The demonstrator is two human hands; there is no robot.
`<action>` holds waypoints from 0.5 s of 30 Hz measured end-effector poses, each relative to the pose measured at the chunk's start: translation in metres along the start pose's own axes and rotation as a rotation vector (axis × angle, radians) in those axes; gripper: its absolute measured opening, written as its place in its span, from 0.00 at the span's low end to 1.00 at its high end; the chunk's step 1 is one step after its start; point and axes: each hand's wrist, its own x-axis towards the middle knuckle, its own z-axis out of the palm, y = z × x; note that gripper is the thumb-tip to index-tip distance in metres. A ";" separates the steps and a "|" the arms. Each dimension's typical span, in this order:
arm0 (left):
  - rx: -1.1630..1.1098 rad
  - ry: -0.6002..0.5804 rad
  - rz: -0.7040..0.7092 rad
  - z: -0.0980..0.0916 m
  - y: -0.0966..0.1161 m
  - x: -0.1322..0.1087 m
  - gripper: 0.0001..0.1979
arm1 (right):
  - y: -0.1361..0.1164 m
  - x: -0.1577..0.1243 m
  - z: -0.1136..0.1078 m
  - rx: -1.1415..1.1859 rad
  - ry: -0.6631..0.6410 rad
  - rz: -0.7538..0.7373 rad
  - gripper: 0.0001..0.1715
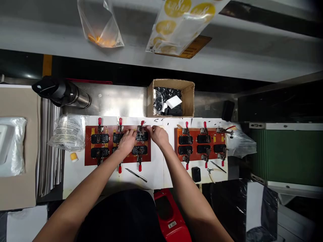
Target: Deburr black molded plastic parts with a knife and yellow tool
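My left hand (128, 142) bends over the left red fixture board (87, 161), fingers bunched down beside a black plastic housing (141, 136) in the upper right slot. Whatever lies under those fingertips is hidden. At the board's right edge, my right hand (159, 135) has thumb and fingers pinched together close to a red-handled toggle clamp (142, 123); anything between them is too small to name. More black housings sit in the board's slots under clamps, among them one at the upper left (100, 138). The hands are apart.
A second red fixture board (176, 134) with clamped housings lies to the right. Behind stands a cardboard box (190, 101) of black parts. A craft knife (136, 175), nippers (211, 174) and a black case (196, 174) lie in front. A steel flask (80, 97) stands back left.
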 end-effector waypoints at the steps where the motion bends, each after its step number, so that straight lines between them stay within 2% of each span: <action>1: 0.013 -0.007 0.001 -0.001 0.000 0.001 0.18 | -0.005 0.005 -0.005 0.003 0.025 -0.035 0.31; 4: 0.045 -0.030 -0.001 -0.002 -0.001 0.003 0.17 | -0.025 0.027 -0.012 0.003 0.086 -0.109 0.34; 9: 0.070 -0.055 -0.026 0.004 -0.007 0.004 0.18 | -0.050 0.068 0.000 -0.069 0.102 -0.098 0.26; 12: 0.071 -0.049 -0.039 0.008 -0.006 0.006 0.17 | -0.055 0.080 0.011 -0.095 0.081 -0.066 0.22; 15: 0.060 -0.039 -0.045 0.006 0.003 0.005 0.16 | -0.058 0.083 0.012 -0.092 0.067 -0.031 0.20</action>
